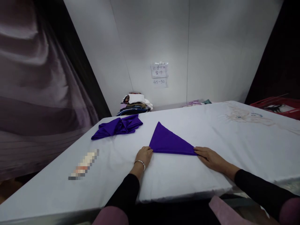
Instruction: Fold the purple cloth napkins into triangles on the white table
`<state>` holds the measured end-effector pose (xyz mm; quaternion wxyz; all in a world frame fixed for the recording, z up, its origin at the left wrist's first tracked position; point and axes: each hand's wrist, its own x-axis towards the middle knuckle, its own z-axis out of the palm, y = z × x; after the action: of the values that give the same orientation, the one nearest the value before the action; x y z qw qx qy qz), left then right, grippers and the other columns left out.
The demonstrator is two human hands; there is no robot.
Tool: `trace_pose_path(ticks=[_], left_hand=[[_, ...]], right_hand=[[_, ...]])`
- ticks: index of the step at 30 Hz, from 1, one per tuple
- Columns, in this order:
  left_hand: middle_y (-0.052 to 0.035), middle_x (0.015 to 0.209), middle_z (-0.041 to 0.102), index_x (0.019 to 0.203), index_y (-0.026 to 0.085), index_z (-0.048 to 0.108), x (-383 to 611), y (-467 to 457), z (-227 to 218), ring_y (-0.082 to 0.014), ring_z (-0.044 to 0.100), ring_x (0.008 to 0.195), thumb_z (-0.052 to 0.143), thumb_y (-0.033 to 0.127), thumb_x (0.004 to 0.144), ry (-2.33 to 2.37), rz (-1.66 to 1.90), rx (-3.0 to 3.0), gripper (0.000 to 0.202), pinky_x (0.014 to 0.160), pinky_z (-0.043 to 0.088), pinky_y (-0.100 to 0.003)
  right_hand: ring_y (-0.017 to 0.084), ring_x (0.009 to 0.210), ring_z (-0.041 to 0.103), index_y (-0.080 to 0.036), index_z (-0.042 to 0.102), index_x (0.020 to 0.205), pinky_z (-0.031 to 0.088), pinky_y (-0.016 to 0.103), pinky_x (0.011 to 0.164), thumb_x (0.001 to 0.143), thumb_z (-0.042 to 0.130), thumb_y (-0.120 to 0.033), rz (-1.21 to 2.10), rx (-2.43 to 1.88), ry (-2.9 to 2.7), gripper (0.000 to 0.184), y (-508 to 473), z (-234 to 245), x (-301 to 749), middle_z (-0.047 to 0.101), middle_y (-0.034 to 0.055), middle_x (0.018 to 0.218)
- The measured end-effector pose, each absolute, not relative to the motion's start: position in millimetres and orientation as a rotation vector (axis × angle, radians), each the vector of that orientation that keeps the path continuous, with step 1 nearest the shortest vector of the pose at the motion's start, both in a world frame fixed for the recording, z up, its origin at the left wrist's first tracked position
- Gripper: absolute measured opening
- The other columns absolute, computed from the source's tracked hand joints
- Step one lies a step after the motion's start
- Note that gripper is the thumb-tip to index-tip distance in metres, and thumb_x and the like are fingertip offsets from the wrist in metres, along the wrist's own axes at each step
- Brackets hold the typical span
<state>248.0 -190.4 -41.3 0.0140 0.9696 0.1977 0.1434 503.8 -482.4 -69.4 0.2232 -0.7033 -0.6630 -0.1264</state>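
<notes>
A purple napkin lies on the white-covered table in front of me, folded into a triangle with its point toward the wall and its long edge nearest me. My left hand, with a bracelet at the wrist, closes on the left corner. At the right corner, my right hand has thumb and fingers together on the cloth. Both fingertips partly cover the corners they hold. Farther off to the left, a crumpled heap of purple cloth rests apart from the napkin.
The white table cover has brownish stains at the far right. A pixelated strip lies on the left. Behind stand a pile of folded clothes and a wall with a handwritten sign. A red crate is at the right.
</notes>
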Motion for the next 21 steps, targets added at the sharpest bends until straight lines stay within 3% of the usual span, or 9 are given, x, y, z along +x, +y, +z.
trace_pose_path(ticks=[14, 21], left_hand=[[-0.0045, 0.102, 0.063, 0.094, 0.022, 0.068, 248.3, -187.3, -45.5, -0.0178, 0.053, 0.097, 0.046, 0.017, 0.087, 0.62, 0.459, 2.984, 0.024, 0.085, 0.041, -0.029], [-0.0065, 0.109, 0.061, 0.109, 0.02, 0.061, 245.6, -187.8, -46.1, -0.0201, 0.051, 0.102, 0.046, 0.013, 0.085, 0.527, 0.462, 3.014, 0.029, 0.087, 0.042, -0.035]], right_hand=[[0.022, 0.113, 0.053, -0.025, 0.058, 0.119, 0.047, 0.04, 0.093, 0.088, 0.046, -0.024, -0.323, -1.909, -1.755, 0.033, -483.4, -71.6, 502.0, 0.058, 0.0068, 0.122], [0.023, 0.113, 0.053, -0.025, 0.055, 0.122, 0.048, 0.04, 0.092, 0.088, 0.047, -0.022, -0.315, -1.895, -1.78, 0.035, -483.2, -67.8, 500.6, 0.056, 0.0078, 0.125]])
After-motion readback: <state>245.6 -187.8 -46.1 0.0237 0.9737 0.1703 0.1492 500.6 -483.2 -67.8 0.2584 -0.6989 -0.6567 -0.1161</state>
